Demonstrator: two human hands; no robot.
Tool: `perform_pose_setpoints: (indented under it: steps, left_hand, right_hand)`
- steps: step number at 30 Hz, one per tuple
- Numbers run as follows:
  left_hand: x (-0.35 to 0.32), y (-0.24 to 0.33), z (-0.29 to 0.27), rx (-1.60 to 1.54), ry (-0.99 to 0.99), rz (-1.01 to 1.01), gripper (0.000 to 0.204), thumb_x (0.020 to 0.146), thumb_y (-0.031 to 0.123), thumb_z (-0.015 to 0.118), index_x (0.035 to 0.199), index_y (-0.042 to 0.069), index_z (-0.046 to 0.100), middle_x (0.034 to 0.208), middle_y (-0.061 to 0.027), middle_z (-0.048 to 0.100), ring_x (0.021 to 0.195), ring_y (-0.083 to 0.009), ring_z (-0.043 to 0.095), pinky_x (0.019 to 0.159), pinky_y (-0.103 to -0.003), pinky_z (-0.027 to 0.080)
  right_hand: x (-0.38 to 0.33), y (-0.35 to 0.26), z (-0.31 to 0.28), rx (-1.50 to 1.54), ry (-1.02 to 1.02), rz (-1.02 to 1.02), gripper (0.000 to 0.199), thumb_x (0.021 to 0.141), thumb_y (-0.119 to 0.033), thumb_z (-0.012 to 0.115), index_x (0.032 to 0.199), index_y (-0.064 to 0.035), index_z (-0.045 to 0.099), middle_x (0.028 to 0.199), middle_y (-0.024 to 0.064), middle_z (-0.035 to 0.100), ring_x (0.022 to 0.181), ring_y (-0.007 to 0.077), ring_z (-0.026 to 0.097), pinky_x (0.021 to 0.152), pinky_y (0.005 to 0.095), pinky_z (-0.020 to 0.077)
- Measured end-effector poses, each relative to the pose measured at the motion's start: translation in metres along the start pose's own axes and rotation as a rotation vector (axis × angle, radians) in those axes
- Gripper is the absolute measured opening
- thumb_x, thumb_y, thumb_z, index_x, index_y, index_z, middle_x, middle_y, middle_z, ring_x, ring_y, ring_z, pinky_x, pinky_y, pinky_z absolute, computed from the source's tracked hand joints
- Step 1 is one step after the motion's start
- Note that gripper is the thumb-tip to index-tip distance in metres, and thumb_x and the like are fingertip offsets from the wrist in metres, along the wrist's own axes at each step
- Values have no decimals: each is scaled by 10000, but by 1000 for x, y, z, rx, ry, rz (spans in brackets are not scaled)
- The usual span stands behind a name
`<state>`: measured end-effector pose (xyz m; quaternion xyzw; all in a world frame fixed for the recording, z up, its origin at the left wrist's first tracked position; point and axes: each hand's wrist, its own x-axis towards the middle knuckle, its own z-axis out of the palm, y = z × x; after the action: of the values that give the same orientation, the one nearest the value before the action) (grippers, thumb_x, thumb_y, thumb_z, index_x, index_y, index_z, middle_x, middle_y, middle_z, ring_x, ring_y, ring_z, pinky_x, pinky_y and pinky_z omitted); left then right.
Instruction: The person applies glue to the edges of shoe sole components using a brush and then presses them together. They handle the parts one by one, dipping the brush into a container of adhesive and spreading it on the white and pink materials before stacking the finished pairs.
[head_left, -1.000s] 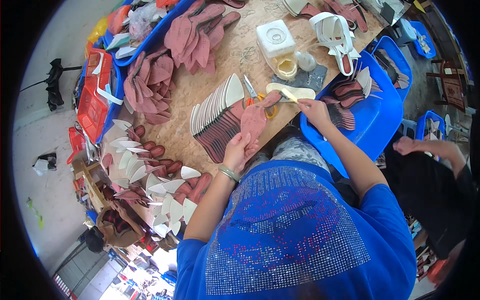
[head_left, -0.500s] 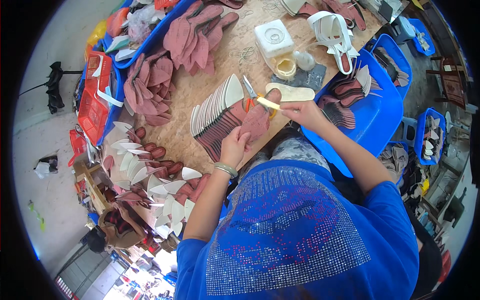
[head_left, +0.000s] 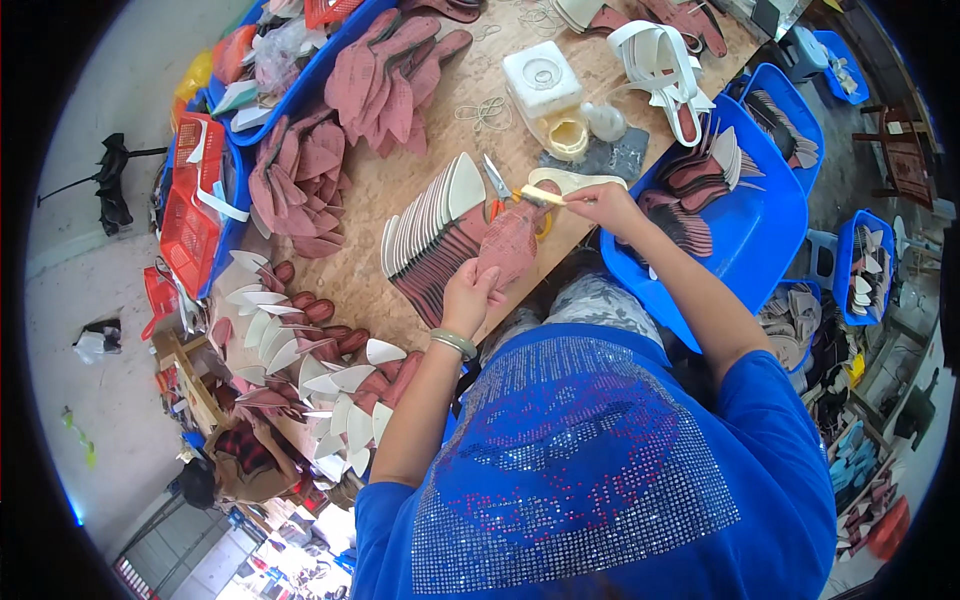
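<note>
My left hand [head_left: 472, 298] pinches the near end of a reddish-brown insole [head_left: 510, 243], holding it tilted over the table edge. In my right hand [head_left: 606, 209] is a small brush [head_left: 542, 196] with a pale, yellowish body, lying across the insole's far, narrow end. Scissors [head_left: 497, 178] with orange handles lie just beyond, partly hidden by the insole. Left of them a tight row of insoles [head_left: 435, 240] with cream tips leans in order. A cream insole [head_left: 590, 181] lies flat behind my right hand, near an open jar [head_left: 567, 138] with a yellowish, crusted rim.
Piles of reddish insoles [head_left: 375, 85] cover the far left of the wooden table [head_left: 400, 165]. White-tipped pieces [head_left: 285, 345] line its left side. A blue bin [head_left: 735, 235] of soles stands at the right. A white container [head_left: 542, 75] sits behind the jar. Another person [head_left: 245, 455] sits at lower left.
The brush in my right hand has shifted slightly up toward the insole's far tip. My left hand keeps its hold on the insole in nearly the same place.
</note>
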<state>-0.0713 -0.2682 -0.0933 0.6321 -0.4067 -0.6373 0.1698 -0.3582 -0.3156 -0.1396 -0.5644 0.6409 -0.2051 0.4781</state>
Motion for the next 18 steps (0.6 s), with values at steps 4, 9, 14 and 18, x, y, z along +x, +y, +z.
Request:
perform_pose_setpoints:
  steps: [4,9,14,18]
  left_hand:
    - [1,7,4,-231,-22,-120,210,935,176,530,1086,29,541,878,-74,651,628,-111,615,554,-201,496]
    - [1,3,10,-489,-23,-239,196,947,200,528,1067,44,532,884,-87,649,657,-101,618,574,-187,512]
    - [-3,3,17,-607,-47,-303,170,948,192,527,1033,44,520,888,-83,637,684,-105,619,581,-196,524]
    - [-6,-4,16,-703,-42,-303,181,949,197,527,1049,47,511,907,-84,634,705,-100,613,596,-196,521]
  right_hand:
    - [5,33,0,-53,181,13,229,811,-265,637,953,-105,718,873,168,675,769,267,670,696,337,518]
    - [-30,46,14,44,223,135,250,827,-245,649,1007,-79,701,875,161,687,760,196,667,703,307,502]
    - [-57,23,43,320,110,89,282,850,-217,658,1065,-37,674,871,98,695,779,91,606,717,259,475]
    - [-78,-18,30,423,39,48,262,845,-181,665,1056,-24,677,893,79,693,806,87,600,742,243,474]
